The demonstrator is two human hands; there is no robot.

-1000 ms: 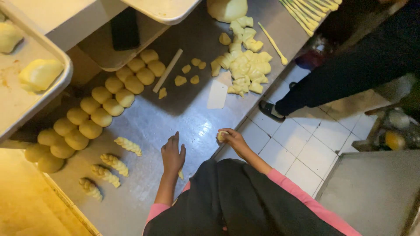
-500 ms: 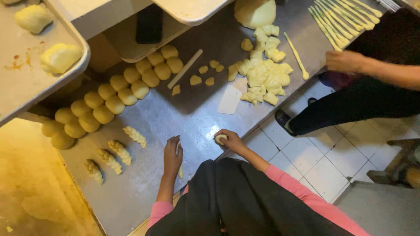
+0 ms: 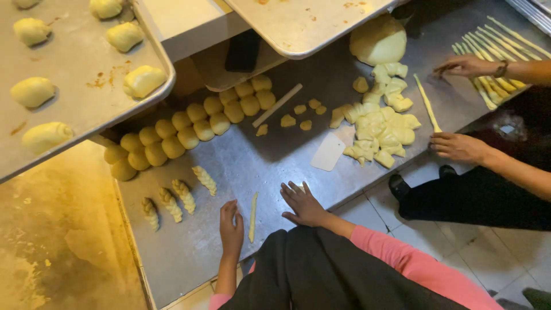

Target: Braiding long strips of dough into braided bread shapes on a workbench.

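Comparing with half a second ago, your right hand (image 3: 304, 204) has released the dough piece; a thin dough rope (image 3: 252, 216) now lies between your hands, so rolling looks done. Your left hand (image 3: 231, 228) rests flat at the rope's 9 o'clock, fingers together; the right is spread at 3 o'clock. Four twisted pieces (image 3: 178, 200) sit at 10 o'clock on the tabletop (image 3: 275, 161).

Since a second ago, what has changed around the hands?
The dough lump under the right hand is now a thin dough rope lying between it and the left hand; both hands rest flat, holding nothing. Twists and dough balls stayed put.
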